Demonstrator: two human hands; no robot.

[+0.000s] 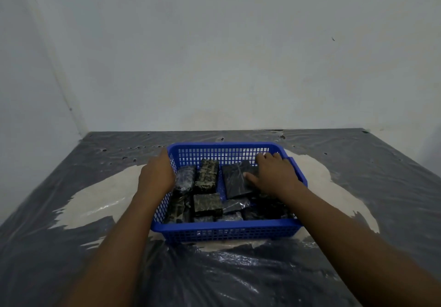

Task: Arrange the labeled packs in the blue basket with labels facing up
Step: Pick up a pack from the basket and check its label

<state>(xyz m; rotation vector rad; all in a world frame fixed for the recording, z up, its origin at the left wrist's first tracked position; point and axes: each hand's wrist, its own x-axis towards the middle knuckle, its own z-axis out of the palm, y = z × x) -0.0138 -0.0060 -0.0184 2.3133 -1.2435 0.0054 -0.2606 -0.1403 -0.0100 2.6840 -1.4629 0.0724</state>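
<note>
A blue mesh basket (226, 231) sits in the middle of the table and holds several dark packs. Two packs with mottled labels lie face up: one at the back (207, 175), one in the middle (207, 203). A roll-like pack in clear wrap (183, 179) lies at the left. My left hand (156, 175) grips the basket's left rim from outside. My right hand (274, 175) reaches into the right side, fingers spread on a flat black pack (236, 182) that lies tilted over the others. Packs under my right wrist are partly hidden.
The table is covered with wrinkled dark plastic sheeting (238, 278), worn through to a pale patch (100, 201) around the basket. Grey walls (214, 56) close off the back and the left side.
</note>
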